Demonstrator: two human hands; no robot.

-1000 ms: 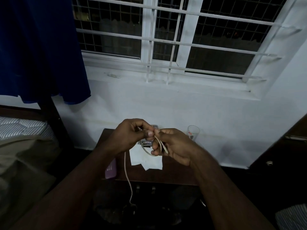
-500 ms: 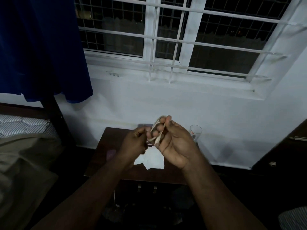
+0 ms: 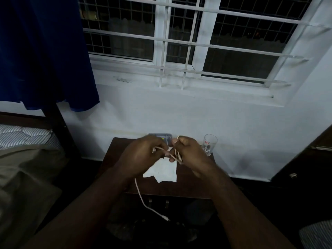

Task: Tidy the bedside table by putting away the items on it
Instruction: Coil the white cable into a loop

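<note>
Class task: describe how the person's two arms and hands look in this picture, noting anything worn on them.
Both forearms are bare right down to the bottom of the picture: no sleeves show. The left hand and right hand wear no gloves. No watch, bracelet or ring can be made out, though the dim light and blur make small items hard to rule out.

Both hands [image 3: 167,155] on a white cable [image 3: 142,196] above the bedside table [image 3: 190,187], its tail dangling.

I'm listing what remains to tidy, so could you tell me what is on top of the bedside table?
On the bedside table lie white paper, a drinking glass and a grey box at the back. The hands coiling a cable hide the middle.
</note>
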